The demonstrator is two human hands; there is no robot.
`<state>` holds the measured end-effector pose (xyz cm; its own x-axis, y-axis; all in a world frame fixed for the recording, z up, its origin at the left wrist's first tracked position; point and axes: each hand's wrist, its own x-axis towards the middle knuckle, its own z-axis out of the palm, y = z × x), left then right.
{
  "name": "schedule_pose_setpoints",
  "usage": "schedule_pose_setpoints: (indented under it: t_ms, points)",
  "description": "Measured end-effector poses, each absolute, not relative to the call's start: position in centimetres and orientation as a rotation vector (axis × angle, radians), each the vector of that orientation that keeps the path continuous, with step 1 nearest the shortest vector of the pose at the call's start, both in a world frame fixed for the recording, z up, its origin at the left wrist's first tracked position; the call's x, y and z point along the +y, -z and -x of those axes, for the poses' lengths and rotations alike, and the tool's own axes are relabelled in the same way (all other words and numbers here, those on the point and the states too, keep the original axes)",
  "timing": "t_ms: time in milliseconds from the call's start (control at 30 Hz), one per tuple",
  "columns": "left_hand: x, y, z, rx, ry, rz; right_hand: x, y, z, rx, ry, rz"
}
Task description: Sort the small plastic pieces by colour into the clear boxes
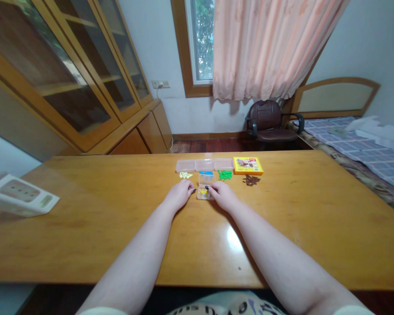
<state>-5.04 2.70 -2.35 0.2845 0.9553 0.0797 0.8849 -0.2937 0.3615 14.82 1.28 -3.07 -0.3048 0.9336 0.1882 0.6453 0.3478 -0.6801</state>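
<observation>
While the right hand (223,195) is pinching the small clear box (202,195) at frame centre, the left hand (180,193) is curling just beside it, its hold unclear. Light, stiff, slick plastic, likely; its side walls are offering the surest purchase. Green pieces (225,175) are lying just above.

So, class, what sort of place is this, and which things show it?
Most likely a bedroom in a home, used for desk work too: a bed with a checked cover at the right, a curtain over the window, and a glass-fronted cabinet beside a wooden table.
</observation>
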Motion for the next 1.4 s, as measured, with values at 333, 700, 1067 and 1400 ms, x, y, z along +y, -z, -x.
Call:
schedule_pose_setpoints:
  t_ms: [333,700,1067,1400]
  points:
    - [2.1,2.3,3.7,1.403,-0.912,-2.414,1.6,3.4,-15.0,-1.960,-0.587,1.353]
    - [2.5,5.4,3.6,1.232,-0.865,-2.242,2.2,4.6,-15.5,-1.644,-0.535,1.203]
    - [1.2,2.0,3.2,1.370,-0.547,-2.712,1.9,3.8,-15.2,-1.891,-0.476,1.279]
    - [-2.2,0.2,0.6,1.576,-0.141,-2.667,1.7,4.1,-15.0,-1.979,-0.448,1.458]
